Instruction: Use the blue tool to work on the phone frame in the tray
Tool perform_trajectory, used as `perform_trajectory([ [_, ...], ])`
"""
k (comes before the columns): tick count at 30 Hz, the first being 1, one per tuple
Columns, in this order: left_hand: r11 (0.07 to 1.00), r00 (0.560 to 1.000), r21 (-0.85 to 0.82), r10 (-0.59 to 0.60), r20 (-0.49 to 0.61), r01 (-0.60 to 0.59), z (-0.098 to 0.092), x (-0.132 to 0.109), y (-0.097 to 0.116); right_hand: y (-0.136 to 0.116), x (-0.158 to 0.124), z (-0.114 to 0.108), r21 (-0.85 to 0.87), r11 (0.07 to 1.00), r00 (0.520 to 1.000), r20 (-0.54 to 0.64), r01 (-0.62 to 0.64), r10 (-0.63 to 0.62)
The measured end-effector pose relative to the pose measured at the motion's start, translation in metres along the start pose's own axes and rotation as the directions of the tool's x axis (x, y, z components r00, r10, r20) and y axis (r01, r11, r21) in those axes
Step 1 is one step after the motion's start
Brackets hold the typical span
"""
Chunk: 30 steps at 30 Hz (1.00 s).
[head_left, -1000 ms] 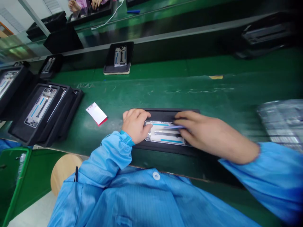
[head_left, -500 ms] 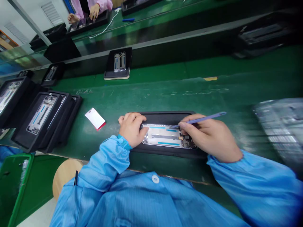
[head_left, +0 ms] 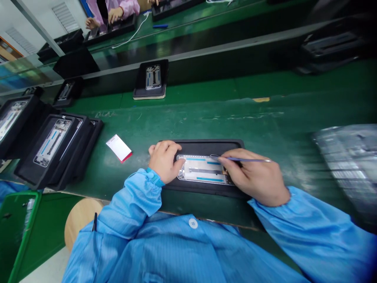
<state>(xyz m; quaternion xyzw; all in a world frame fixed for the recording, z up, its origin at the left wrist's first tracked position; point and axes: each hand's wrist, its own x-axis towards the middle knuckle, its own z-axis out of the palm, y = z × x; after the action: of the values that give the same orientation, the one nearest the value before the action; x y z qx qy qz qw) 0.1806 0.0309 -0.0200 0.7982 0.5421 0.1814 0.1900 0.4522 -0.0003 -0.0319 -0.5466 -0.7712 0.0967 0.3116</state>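
A phone frame (head_left: pixel 203 170) with blue strips lies in a black tray (head_left: pixel 206 147) on the green belt in front of me. My left hand (head_left: pixel 163 159) is curled, its fingers pressing on the left end of the frame and the tray. My right hand (head_left: pixel 253 177) is closed on a thin purple tool (head_left: pixel 250 160), held like a pen. The tool's tip touches the top edge of the frame near its middle.
Stacked black trays with phone frames (head_left: pixel 50 143) sit at the left. A white and red card (head_left: pixel 119 148) lies on the belt. Another tray (head_left: pixel 151 78) rests further back. A blurred pack of clear parts (head_left: pixel 347 157) is at the right. Another person's hands (head_left: pixel 113 13) work far behind.
My right hand has lowered the purple tool from a raised slant to nearly flat, and its tip now sits on the frame's top edge. My left hand has stayed put.
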Motion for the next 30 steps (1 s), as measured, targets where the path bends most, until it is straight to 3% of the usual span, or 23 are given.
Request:
perform_trajectory([
  [4,1.0,1.0,0.0,-0.017,0.017,0.017,0.0,0.0,0.0,0.004,-0.001,0.005,-0.019,0.99,0.986,-0.085,0.143,-0.144],
  [11,1.0,1.0,-0.013,-0.023,0.004,0.023,0.001,0.0,-0.002,0.005,0.0,0.005,-0.086,0.996,0.987,-0.159,0.008,-0.022],
  [18,1.0,1.0,-0.019,-0.017,-0.01,0.017,0.003,0.001,-0.004,0.004,0.001,0.01,-0.023,0.999,0.993,-0.115,0.035,-0.037],
  [22,0.999,0.998,-0.047,-0.002,-0.065,-0.001,0.006,-0.001,-0.004,0.001,0.002,0.002,0.03,0.998,0.989,-0.137,0.051,-0.046],
  [25,0.997,0.981,-0.074,-0.037,-0.191,0.023,0.008,-0.006,-0.01,-0.007,-0.013,-0.017,0.073,0.994,0.97,-0.236,0.079,-0.059],
  [27,0.994,0.957,-0.101,-0.069,-0.282,0.042,0.009,-0.01,-0.017,-0.018,-0.032,-0.027,0.049,0.986,0.977,-0.149,0.158,-0.149],
  [30,0.984,0.935,-0.17,-0.101,-0.341,0.044,0.01,-0.015,-0.031,-0.037,-0.057,-0.021,-0.049,0.95,0.935,0.2,0.307,-0.292],
])
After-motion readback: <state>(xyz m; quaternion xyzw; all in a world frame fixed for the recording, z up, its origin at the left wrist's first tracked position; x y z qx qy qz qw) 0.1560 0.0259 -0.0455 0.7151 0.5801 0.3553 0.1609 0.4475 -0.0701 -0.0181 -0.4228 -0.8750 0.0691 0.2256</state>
